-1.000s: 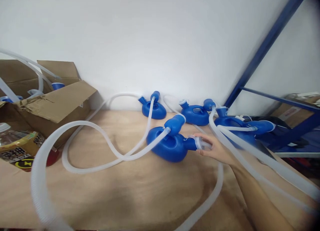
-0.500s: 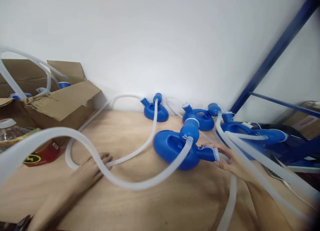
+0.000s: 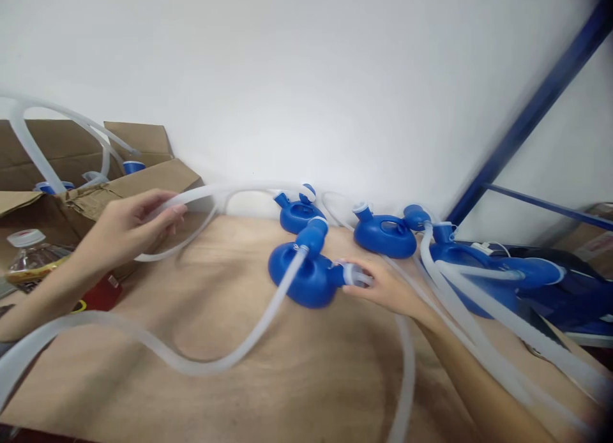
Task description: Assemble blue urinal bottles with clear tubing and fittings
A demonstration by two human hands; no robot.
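A blue plastic vessel (image 3: 299,278) with a handle hole lies on the wooden shelf (image 3: 297,379), a white corrugated hose (image 3: 225,360) plugged into its upper neck. My right hand (image 3: 383,286) grips the clear cap end of the vessel's side spout. My left hand (image 3: 127,226) is raised at the left, fingers curled around another white hose (image 3: 230,191) that arcs back to a blue vessel (image 3: 297,214) by the wall.
Two more blue vessels (image 3: 385,233) (image 3: 493,274) with hoses lie at the right by the blue rack frame (image 3: 527,117). An open cardboard box (image 3: 96,194) holding hoses stands at the left, with a plastic bottle (image 3: 29,258) in front of it.
My left hand rose from the shelf and took hold of the rear hose, lifting it. My right hand slid the near blue vessel to the left.
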